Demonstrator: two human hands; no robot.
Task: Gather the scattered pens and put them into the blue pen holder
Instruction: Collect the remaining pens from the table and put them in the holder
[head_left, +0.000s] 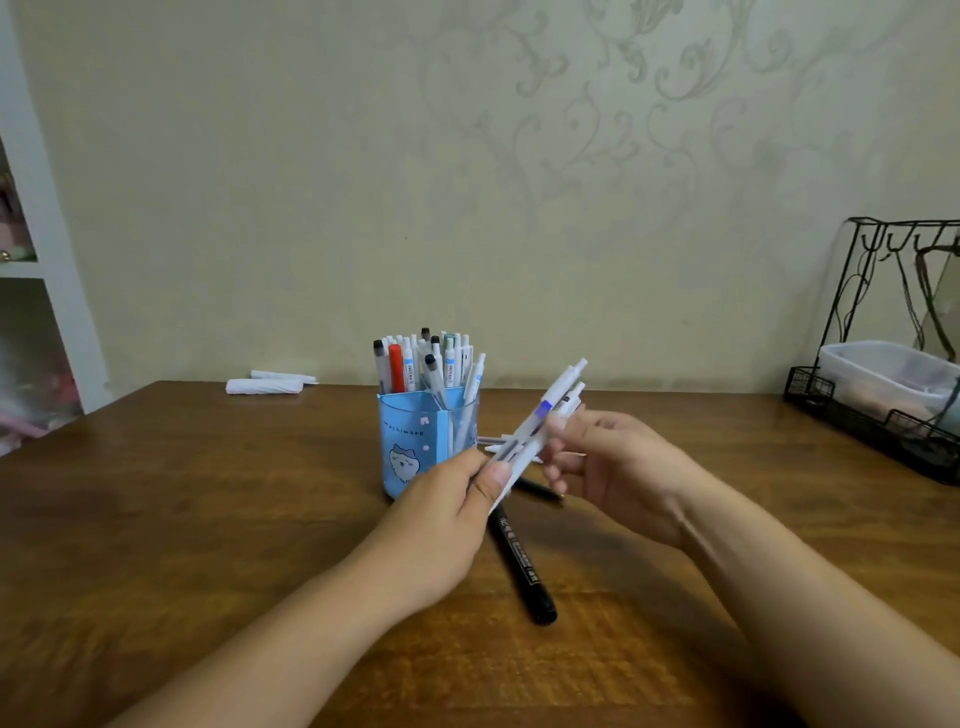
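The blue pen holder (410, 441), printed with a cartoon face, stands mid-table and holds several upright pens (426, 364). My left hand (447, 509) pinches the lower end of a small bunch of white pens (540, 415) that slants up to the right, just in front and right of the holder. My right hand (608, 462) touches the same bunch from the right with its fingers. A black marker (522, 561) lies on the wood below my hands. A thin black pen (537, 488) and a white pen (493, 441) lie behind them, partly hidden.
The brown wooden table (208, 519) meets a patterned wall. Two rolled white objects (265, 385) lie at the back left. A black wire rack (883, 364) holding a clear plastic box (883, 379) stands at the right edge. A white shelf (47, 260) rises at the far left.
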